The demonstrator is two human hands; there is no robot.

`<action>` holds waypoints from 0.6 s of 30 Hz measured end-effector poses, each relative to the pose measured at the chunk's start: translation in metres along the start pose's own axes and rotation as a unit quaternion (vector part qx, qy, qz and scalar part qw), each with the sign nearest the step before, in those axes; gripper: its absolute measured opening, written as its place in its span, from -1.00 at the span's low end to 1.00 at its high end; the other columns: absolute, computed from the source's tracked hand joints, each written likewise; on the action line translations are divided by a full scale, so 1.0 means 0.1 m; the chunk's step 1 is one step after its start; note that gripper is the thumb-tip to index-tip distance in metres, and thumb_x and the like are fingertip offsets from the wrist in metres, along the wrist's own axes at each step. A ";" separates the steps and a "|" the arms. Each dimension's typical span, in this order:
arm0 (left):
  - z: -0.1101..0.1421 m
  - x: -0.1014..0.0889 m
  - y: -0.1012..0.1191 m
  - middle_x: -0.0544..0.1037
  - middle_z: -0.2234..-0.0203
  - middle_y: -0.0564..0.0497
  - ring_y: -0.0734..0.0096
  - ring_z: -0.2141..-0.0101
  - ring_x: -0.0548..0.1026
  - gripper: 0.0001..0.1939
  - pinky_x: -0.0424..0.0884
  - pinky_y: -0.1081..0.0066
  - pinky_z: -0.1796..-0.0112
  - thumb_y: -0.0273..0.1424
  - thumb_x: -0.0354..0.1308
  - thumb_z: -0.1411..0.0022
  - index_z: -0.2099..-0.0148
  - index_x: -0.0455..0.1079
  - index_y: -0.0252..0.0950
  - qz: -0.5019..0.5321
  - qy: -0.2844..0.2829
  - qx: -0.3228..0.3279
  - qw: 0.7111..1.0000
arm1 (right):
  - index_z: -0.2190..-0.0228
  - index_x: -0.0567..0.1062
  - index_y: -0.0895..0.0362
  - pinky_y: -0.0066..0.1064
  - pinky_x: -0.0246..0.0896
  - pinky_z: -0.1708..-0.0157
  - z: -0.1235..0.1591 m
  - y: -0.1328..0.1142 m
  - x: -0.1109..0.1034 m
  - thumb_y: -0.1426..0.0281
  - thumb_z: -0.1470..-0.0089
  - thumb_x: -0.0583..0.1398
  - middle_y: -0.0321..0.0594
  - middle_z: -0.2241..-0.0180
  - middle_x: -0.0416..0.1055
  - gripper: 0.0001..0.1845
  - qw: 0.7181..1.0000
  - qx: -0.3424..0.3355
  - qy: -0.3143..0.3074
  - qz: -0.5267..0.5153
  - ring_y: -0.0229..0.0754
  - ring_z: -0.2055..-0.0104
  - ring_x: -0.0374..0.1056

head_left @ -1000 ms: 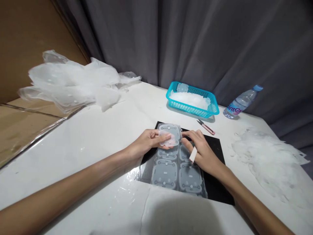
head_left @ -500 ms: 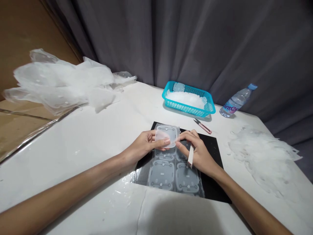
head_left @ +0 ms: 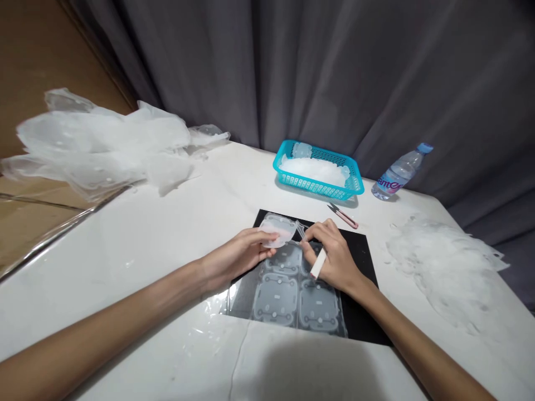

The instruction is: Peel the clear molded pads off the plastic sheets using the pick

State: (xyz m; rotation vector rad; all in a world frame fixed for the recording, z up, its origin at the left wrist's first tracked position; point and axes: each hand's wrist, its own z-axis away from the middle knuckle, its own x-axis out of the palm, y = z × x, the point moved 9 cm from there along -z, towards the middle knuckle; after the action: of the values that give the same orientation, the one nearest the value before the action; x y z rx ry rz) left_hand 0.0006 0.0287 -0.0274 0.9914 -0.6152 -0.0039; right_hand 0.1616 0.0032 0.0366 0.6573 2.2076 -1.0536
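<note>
My left hand (head_left: 254, 245) pinches a translucent, rounded-square plastic piece (head_left: 284, 225) between thumb and fingers, tilted above the black mat (head_left: 359, 262). At its right edge, my right hand (head_left: 332, 256) grips a thin clear strip (head_left: 300, 229) with thumb and forefinger. A flat white stick-like handle (head_left: 319, 264) is also tucked in that hand, pointing down toward me; what kind of tool it is I cannot tell. Beneath both hands lies a clear sheet (head_left: 276, 298) of several similar rounded-square shapes, partly covered by the hands.
Behind the mat stands a turquoise basket (head_left: 317, 190) of translucent pieces, with small pink-handled thread snips (head_left: 345, 216) before it. A water bottle (head_left: 397, 175) stands at the back right. Translucent scraps lie heaped at right (head_left: 447, 267) and at far left (head_left: 112, 145).
The piece in my left hand has tilted flatter and shifted slightly left. A clear strip now shows stretched between its right edge and my right fingers. The white handle has swung to a slant.
</note>
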 end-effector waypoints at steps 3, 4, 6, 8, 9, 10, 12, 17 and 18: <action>-0.02 0.02 -0.02 0.52 0.34 -0.03 0.40 0.26 0.40 -0.84 0.32 0.43 0.19 -0.37 0.47 -0.15 0.30 0.62 -0.37 -0.015 -0.032 0.000 0.999 | 0.40 0.36 0.06 -0.22 0.19 0.20 0.01 -0.03 -0.05 0.45 -0.30 0.17 -0.22 0.39 0.43 -0.81 1.000 -0.007 0.021 -0.002 -0.08 0.27 0.23; -0.01 0.05 -0.02 0.51 0.36 -0.03 0.41 0.29 0.38 -0.84 0.31 0.43 0.22 -0.36 0.45 -0.18 0.30 0.61 -0.38 -0.026 -0.045 0.001 0.999 | 0.40 0.36 0.06 -0.22 0.18 0.20 0.02 -0.03 -0.08 0.42 -0.33 0.17 -0.22 0.40 0.42 -0.79 0.999 -0.001 0.032 -0.003 -0.09 0.27 0.23; 0.00 0.10 -0.01 0.50 0.38 -0.02 0.42 0.33 0.37 -0.82 0.30 0.43 0.25 -0.34 0.41 -0.23 0.30 0.60 -0.38 -0.046 -0.067 0.005 0.997 | 0.38 0.38 0.06 -0.22 0.18 0.20 0.02 0.00 -0.15 0.38 -0.35 0.18 -0.21 0.36 0.41 -0.80 0.998 0.017 0.063 -0.012 -0.10 0.26 0.24; 0.01 0.15 0.00 0.53 0.37 -0.04 0.41 0.32 0.39 -0.82 0.31 0.41 0.23 -0.33 0.39 -0.26 0.29 0.61 -0.38 -0.065 -0.085 0.010 0.994 | 0.24 0.44 0.07 -0.21 0.22 0.16 0.01 0.03 -0.19 0.36 -0.35 0.20 -0.17 0.24 0.44 -0.93 0.996 0.037 0.081 -0.033 -0.10 0.23 0.26; 0.02 0.17 0.00 0.55 0.36 -0.05 0.40 0.31 0.41 -0.81 0.32 0.40 0.21 -0.32 0.38 -0.27 0.28 0.62 -0.38 -0.074 -0.094 0.012 0.993 | 0.13 0.46 0.07 -0.21 0.24 0.14 0.00 0.05 -0.19 0.35 -0.35 0.21 -0.14 0.17 0.45 -0.91 0.995 0.045 0.074 -0.051 -0.10 0.20 0.27; 0.02 0.19 0.00 0.58 0.34 -0.06 0.38 0.28 0.43 -0.81 0.33 0.39 0.18 -0.32 0.38 -0.28 0.26 0.63 -0.38 -0.082 -0.101 0.015 0.991 | 0.03 0.46 0.07 -0.20 0.25 0.10 -0.01 0.05 -0.17 0.34 -0.35 0.21 -0.13 0.11 0.46 -0.81 0.994 0.053 0.057 -0.074 -0.09 0.17 0.28; 0.03 0.21 0.00 0.62 0.29 -0.09 0.34 0.24 0.47 -0.80 0.35 0.36 0.13 -0.29 0.38 -0.28 0.23 0.64 -0.37 -0.094 -0.113 0.019 0.989 | -0.04 0.49 0.04 -0.21 0.27 0.05 -0.03 0.06 -0.08 0.33 -0.35 0.22 -0.15 0.09 0.50 -0.75 0.990 0.065 0.008 -0.122 -0.09 0.12 0.30; 0.04 0.24 -0.01 0.67 0.17 -0.11 0.30 0.16 0.53 -0.73 0.38 0.32 0.03 -0.26 0.36 -0.31 0.07 0.65 -0.35 -0.109 -0.128 0.028 0.985 | 0.09 0.59 0.03 -0.25 0.32 0.08 0.01 0.13 -0.02 0.30 -0.31 0.28 -0.20 0.20 0.52 -0.83 0.965 0.113 -0.014 -0.237 -0.13 0.17 0.38; 0.04 0.24 -0.01 0.67 0.15 -0.12 0.29 0.15 0.55 -0.72 0.39 0.31 0.01 -0.26 0.35 -0.32 0.04 0.64 -0.35 -0.112 -0.130 0.032 0.985 | 0.06 0.58 0.03 -0.26 0.33 0.08 0.02 0.14 -0.02 0.30 -0.30 0.29 -0.20 0.18 0.52 -0.80 0.958 0.118 -0.014 -0.259 -0.14 0.16 0.40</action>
State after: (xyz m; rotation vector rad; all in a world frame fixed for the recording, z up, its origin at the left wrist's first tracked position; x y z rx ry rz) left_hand 0.0188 0.0187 -0.0146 1.1272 -0.7421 -0.3183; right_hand 0.1729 0.0090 0.0300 0.1469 2.3054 -1.5938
